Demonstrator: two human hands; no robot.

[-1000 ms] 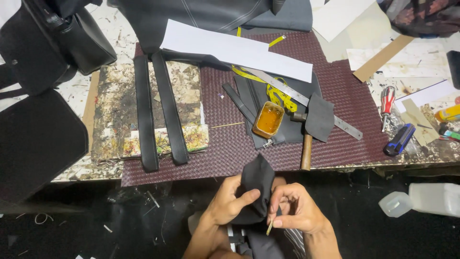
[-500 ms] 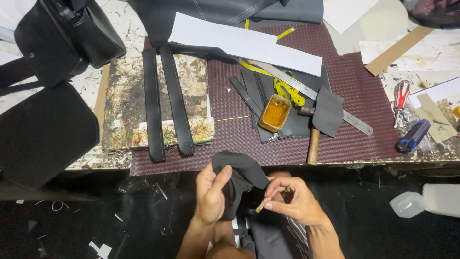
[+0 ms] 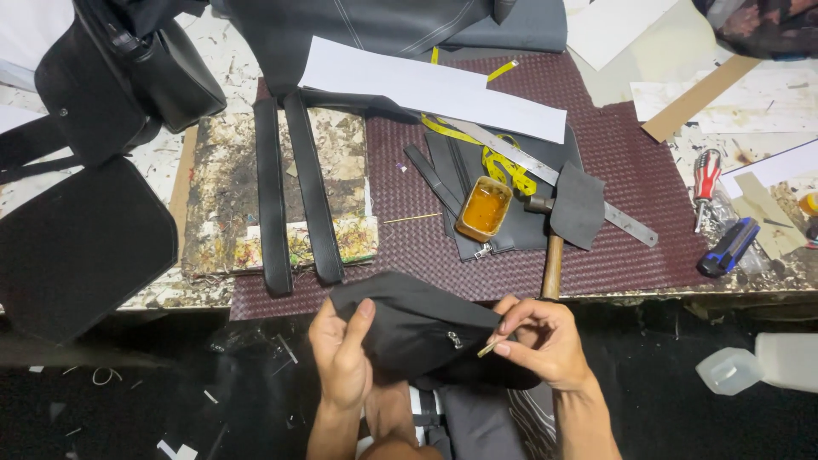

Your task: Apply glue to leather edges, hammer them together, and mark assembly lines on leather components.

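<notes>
Leather workshop: hammer point(image 3: 554, 255), glue tub point(image 3: 484, 209), straps point(image 3: 294, 196).

A single camera, worn on the person's head, is looking steeply down and slightly forward. It is sitting close above the hands, with the left hand point(image 3: 341, 358) and the right hand point(image 3: 545, 345) showing low in the centre, over the person's lap. The near edge of the table point(image 3: 648, 294) is running across the middle of the frame, and the table top is filling the far half up to the upper border. The dark floor point(image 3: 128, 400) is showing at near left and near right. No second view is overlapping with it
</notes>
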